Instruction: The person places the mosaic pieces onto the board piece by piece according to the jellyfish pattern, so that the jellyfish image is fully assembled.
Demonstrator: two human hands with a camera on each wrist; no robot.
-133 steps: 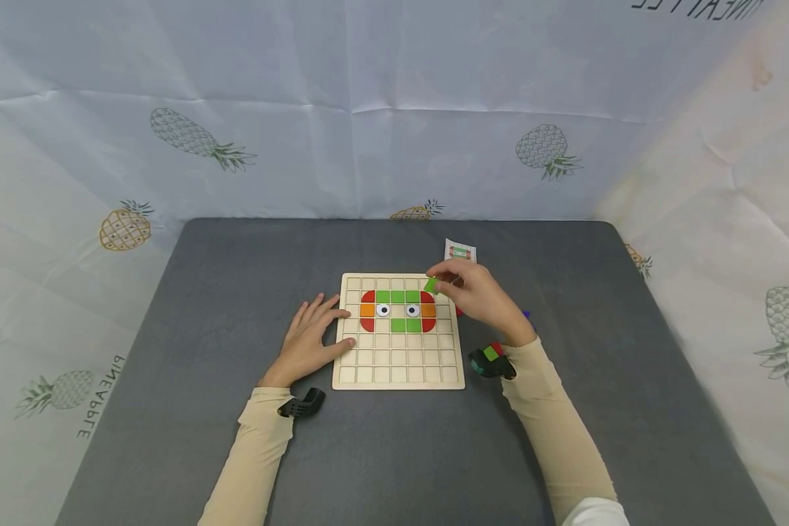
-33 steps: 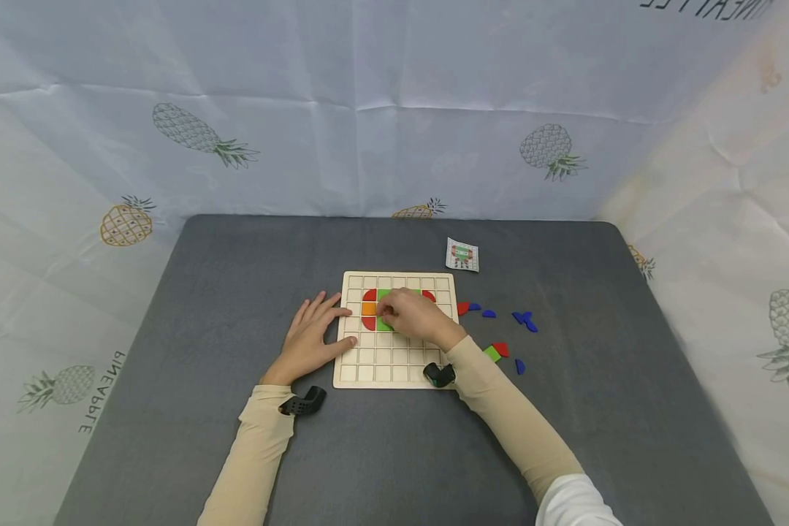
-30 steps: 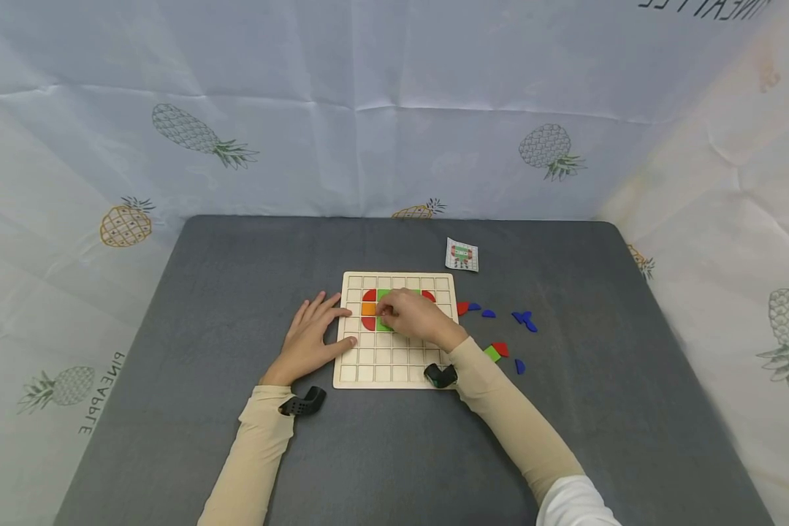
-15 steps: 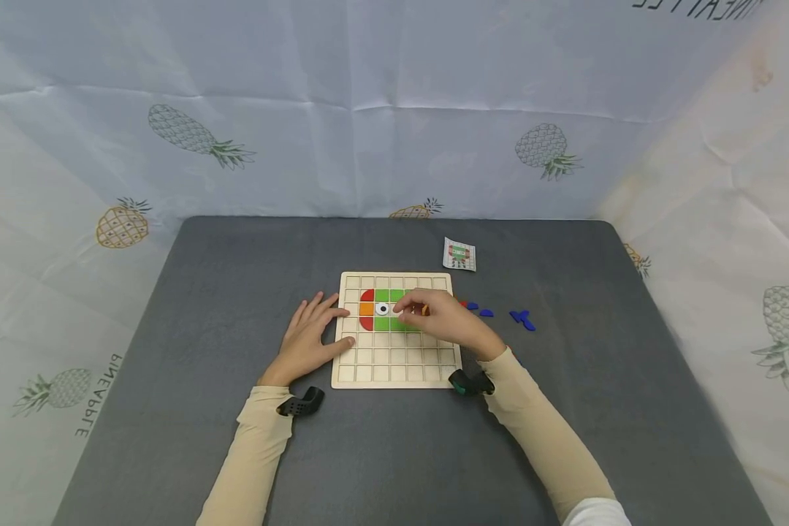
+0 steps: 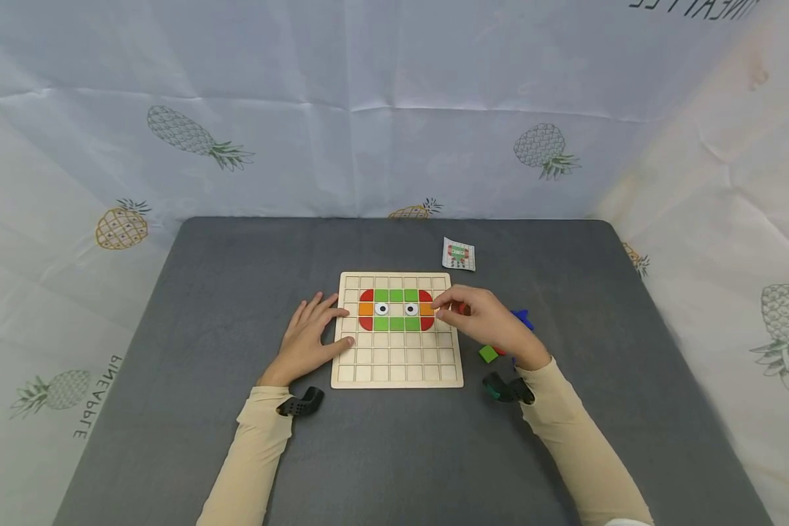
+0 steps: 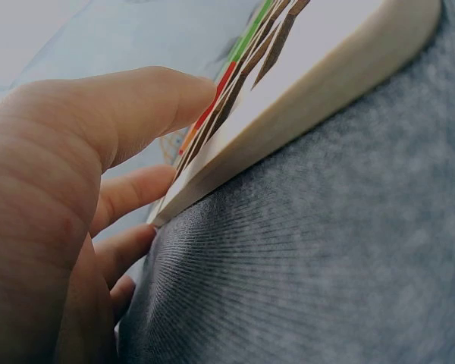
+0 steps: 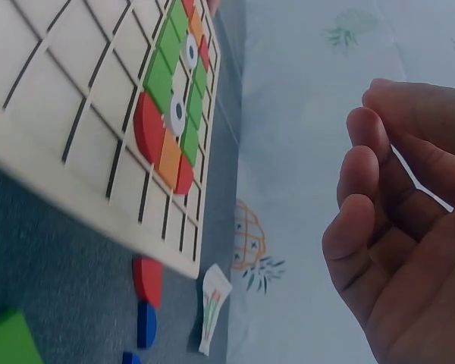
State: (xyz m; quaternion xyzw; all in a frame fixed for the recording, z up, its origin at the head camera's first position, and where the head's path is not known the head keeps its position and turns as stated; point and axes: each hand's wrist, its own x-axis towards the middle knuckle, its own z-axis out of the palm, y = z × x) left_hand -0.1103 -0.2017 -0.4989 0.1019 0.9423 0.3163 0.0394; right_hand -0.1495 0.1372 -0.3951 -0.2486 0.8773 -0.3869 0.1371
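Backdrop (image 5: 289,161) with "PINEAPPLE" lettering (image 5: 97,397) beyond gridded board (image 5: 397,356)

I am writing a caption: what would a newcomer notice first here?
Probably the two eye pieces stand out, within the green, red and orange pattern on the wooden board. The left hand touches the board's left edge; the right hand hovers near its right edge.

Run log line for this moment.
left hand: touching left edge of square pale wooden grid board; right hand: holds nothing visible, near board's right edge; board: two round white eye pieces
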